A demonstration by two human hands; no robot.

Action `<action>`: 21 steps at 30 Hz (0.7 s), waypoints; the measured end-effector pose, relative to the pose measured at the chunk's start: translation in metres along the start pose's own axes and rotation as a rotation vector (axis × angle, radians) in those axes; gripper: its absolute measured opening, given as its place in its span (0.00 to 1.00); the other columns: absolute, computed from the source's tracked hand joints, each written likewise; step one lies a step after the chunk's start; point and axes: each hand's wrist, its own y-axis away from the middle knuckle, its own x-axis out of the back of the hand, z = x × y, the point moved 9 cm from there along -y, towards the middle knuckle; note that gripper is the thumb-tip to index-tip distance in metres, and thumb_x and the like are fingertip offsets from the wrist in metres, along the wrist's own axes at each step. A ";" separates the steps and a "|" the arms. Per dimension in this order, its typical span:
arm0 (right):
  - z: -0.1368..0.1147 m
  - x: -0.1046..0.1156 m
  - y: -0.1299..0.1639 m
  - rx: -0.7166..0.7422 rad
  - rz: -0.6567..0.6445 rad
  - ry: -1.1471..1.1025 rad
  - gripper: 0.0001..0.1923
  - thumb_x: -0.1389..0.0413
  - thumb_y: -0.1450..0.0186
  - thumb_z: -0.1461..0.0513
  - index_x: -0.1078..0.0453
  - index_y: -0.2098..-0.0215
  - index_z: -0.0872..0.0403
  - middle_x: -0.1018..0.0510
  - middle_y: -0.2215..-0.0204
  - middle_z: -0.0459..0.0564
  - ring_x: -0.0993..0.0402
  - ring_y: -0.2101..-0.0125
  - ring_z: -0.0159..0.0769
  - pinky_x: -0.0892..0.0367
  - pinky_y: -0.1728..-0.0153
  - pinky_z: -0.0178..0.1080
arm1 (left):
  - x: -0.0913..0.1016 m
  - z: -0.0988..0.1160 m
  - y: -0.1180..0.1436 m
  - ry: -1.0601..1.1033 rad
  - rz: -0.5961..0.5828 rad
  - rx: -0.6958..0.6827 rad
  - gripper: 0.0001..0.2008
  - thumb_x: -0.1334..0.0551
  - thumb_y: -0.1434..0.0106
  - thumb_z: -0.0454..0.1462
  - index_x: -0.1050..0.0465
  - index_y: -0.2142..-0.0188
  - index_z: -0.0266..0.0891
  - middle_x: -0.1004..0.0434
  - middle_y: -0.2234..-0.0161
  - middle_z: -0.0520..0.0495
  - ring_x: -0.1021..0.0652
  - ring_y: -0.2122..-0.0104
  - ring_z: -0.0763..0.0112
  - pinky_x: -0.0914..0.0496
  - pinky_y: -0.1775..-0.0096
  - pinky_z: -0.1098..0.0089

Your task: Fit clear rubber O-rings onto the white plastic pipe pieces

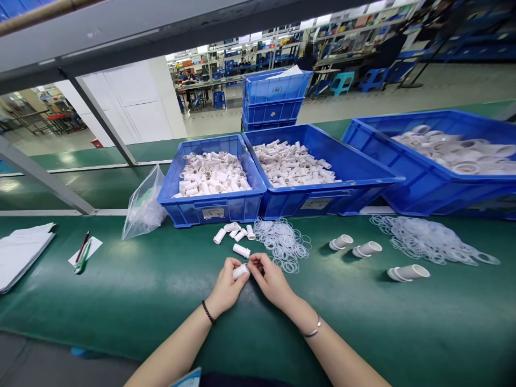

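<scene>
My left hand [226, 287] is closed round a short white plastic pipe fitting [241, 271], lying on its side just above the green table. At the fitting's right end, the fingertips of my right hand [271, 280] are pinched together; whatever they hold is too small to make out. Just beyond my hands lies another white fitting [241, 250], with a small group of loose fittings [233, 231] behind it. A pile of clear thin rings [282, 242] spreads out beyond my right hand.
Blue bins of white fittings [212, 201] [322, 192] and of larger white parts [443, 188] line the back. Three larger fittings [366, 249] and bigger clear rings [433, 242] lie right. Left are a plastic bag [143, 207], pens [83, 253] and papers [24, 250].
</scene>
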 end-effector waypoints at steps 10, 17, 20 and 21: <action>-0.002 -0.011 -0.002 0.000 -0.124 0.048 0.05 0.54 0.33 0.63 0.38 0.61 0.51 0.25 0.67 0.49 0.28 0.65 0.37 0.32 0.62 0.41 | -0.004 0.016 0.004 -0.173 -0.140 -0.218 0.09 0.40 0.41 0.35 0.37 0.61 0.41 0.30 0.63 0.47 0.29 0.63 0.65 0.35 0.60 0.66; 0.008 -0.016 -0.003 -0.125 -0.157 -0.164 0.05 0.53 0.34 0.61 0.37 0.61 0.52 0.25 0.67 0.47 0.27 0.67 0.35 0.31 0.63 0.39 | -0.004 0.006 0.002 0.056 -0.082 -0.157 0.13 0.45 0.34 0.42 0.38 0.52 0.40 0.32 0.57 0.44 0.29 0.58 0.65 0.34 0.54 0.64; 0.009 -0.016 -0.002 -0.143 -0.136 -0.214 0.09 0.55 0.32 0.57 0.37 0.60 0.52 0.25 0.68 0.47 0.27 0.68 0.35 0.31 0.64 0.39 | -0.007 -0.006 -0.001 0.171 -0.091 -0.060 0.16 0.49 0.32 0.47 0.39 0.53 0.39 0.32 0.64 0.47 0.30 0.68 0.71 0.34 0.65 0.70; 0.008 -0.017 -0.002 -0.145 -0.135 -0.231 0.10 0.55 0.31 0.56 0.36 0.60 0.52 0.25 0.69 0.46 0.27 0.68 0.35 0.31 0.64 0.39 | -0.009 -0.009 -0.002 0.208 -0.093 -0.029 0.17 0.51 0.32 0.49 0.39 0.54 0.39 0.32 0.66 0.49 0.31 0.72 0.73 0.35 0.68 0.71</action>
